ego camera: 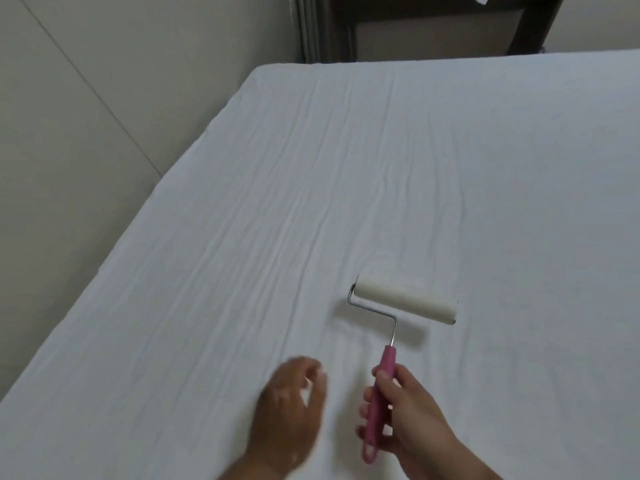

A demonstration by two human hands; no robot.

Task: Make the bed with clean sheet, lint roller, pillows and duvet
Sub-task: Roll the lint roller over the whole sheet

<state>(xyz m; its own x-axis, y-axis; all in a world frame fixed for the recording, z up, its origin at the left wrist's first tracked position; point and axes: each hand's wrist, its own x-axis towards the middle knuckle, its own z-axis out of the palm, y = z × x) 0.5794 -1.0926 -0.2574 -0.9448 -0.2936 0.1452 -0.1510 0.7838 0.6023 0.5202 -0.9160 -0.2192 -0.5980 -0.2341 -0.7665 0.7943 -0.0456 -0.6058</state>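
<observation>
Gripping hand: the right hand (401,410) has its fingers curled round the handle of the lint roller (403,302), a pink plastic handle on a bent wire arm with a white sticky cylinder.
Roller position: the cylinder rests on the creased white fitted sheet (311,202), ahead of the right hand, towards the near side of the bed.
Long axis: the handle points away from the person, leaning slightly right; the cylinder lies across it, its left end a little farther off than its right.
Free hand: the left hand (291,400) is just left of the handle and apart from it; it is blurred, its fingers look loosely curled, and nothing shows in them.
Creases: the folds in the sheet run away from the person, roughly in line with the handle.
Coming move, as a judgement: a straight push from the right hand would carry the cylinder forward along those folds, with sheet lying ahead and on both sides.
Left to do: no pillows or duvet are in view.
</observation>
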